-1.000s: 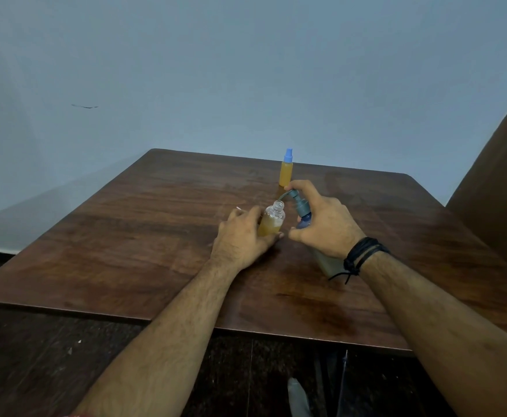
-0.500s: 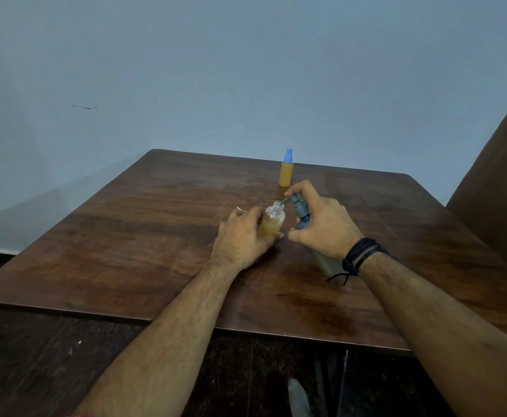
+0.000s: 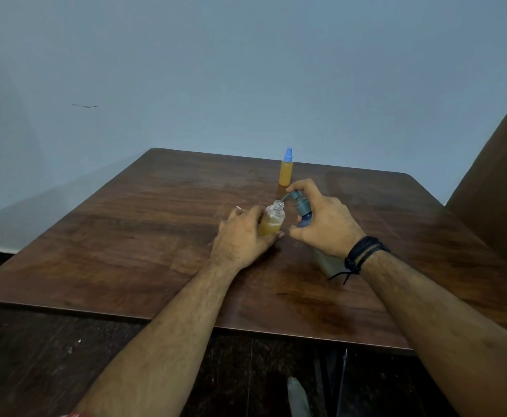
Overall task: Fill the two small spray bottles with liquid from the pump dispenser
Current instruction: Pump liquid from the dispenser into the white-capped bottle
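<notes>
The left hand [image 3: 241, 239] gripped the open bottle [image 3: 272, 221] mid-table [image 3: 126, 236], the right hand [image 3: 326, 225] gripped the pump dispenser [image 3: 302, 207], and a capped bottle [image 3: 286, 171] stood near the far edge.

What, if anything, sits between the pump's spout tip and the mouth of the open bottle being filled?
Nothing visible. The pump dispenser spout tip sits right at the uncapped mouth of the open spray bottle, which the left hand holds. The right hand grips the pump. The capped spray bottle stands behind, clear of the path.
</notes>
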